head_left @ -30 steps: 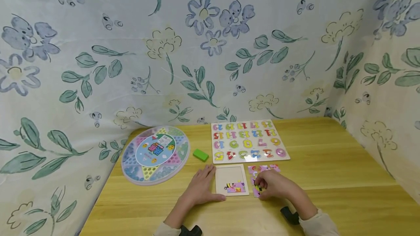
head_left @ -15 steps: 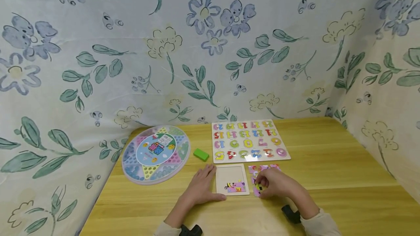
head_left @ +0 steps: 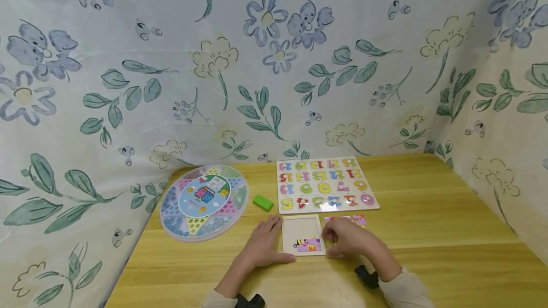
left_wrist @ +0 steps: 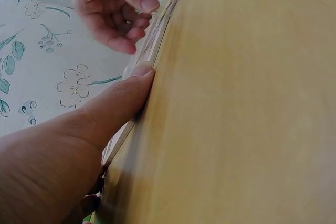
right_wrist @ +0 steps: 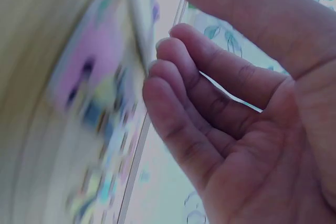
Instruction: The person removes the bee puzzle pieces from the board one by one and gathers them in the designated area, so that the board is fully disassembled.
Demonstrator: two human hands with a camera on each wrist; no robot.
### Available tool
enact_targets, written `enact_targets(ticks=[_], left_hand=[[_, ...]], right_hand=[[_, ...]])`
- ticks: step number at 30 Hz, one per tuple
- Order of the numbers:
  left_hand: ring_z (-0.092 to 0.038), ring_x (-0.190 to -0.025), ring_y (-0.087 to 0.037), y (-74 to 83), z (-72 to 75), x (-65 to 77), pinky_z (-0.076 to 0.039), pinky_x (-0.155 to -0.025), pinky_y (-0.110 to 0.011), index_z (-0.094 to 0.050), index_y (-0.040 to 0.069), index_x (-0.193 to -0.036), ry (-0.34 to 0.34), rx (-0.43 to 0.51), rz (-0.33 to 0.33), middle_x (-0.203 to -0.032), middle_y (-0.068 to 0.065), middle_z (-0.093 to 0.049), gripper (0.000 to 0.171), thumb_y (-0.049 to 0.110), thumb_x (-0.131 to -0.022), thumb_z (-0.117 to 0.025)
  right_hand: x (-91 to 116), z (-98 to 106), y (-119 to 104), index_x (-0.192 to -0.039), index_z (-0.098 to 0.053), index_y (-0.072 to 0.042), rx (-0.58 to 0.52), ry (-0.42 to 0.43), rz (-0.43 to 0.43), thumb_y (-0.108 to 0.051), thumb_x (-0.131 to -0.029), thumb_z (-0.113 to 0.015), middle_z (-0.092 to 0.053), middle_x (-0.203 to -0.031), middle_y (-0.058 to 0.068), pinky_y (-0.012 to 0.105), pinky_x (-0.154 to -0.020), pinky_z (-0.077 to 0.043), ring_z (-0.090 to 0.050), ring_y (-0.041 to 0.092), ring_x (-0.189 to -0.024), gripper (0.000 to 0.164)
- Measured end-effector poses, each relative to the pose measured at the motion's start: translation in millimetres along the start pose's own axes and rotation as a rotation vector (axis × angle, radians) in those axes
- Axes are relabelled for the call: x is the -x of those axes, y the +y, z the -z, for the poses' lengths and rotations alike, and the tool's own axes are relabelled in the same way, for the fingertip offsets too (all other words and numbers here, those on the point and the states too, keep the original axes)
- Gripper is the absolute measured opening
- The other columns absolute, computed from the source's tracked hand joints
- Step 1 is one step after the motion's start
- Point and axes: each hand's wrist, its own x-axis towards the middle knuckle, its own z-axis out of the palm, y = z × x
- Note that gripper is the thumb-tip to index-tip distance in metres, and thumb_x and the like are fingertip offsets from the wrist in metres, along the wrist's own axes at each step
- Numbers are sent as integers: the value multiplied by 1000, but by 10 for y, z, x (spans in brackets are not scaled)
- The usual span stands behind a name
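A small jigsaw tray (head_left: 299, 227) lies flat, with pink puzzle pieces (head_left: 309, 245) in its lower right part. My left hand (head_left: 262, 245) rests against it, fingers along the left side and thumb (left_wrist: 118, 98) at the near edge. Over the tray's right edge hovers my right hand (head_left: 350, 239), its fingers bent loosely. A gap shows between that thumb and the fingers (right_wrist: 181, 121), with nothing visible in it. Loose pink pieces (head_left: 358, 220) lie beyond the right hand, which partly covers them. Pieces in the right wrist view are blurred.
Behind the tray lies a number puzzle board (head_left: 327, 184). A green block (head_left: 262, 202) sits left of it, and a round board game (head_left: 203, 203) is further left. Floral cloth (head_left: 274, 61) hangs behind the wooden table (head_left: 428, 260).
My right hand has moved left, from over the loose pieces to the tray's right edge. The left hand stays where it was.
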Motion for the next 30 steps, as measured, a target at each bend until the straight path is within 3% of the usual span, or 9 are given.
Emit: enact_targets(ticks=[12,30], left_hand=[[-19,-151,-28,-22,-13,-9,-20,-122,-52,-24,9,-155,25,-10,-19,-162,-8,-25,115,77,-72,-64],[-19,-151,-27,0,-3,3,-21,-122,-51,-24,10,-155,29,-20,-23,-163,-6,-24,114,78,-72,-62]], right_hand=[[-360,-226,-307,-90,-70,-6,10,-41,53,-10,-66,-86,-63,-81,-1,23,-64,-45,-51,9,-72,30],[-395,-261,-317,-84,-66,-12,-1,-56,54,-6,-65,-85,-59,-77,-3,21,-61,-43,-48,6,-68,27]])
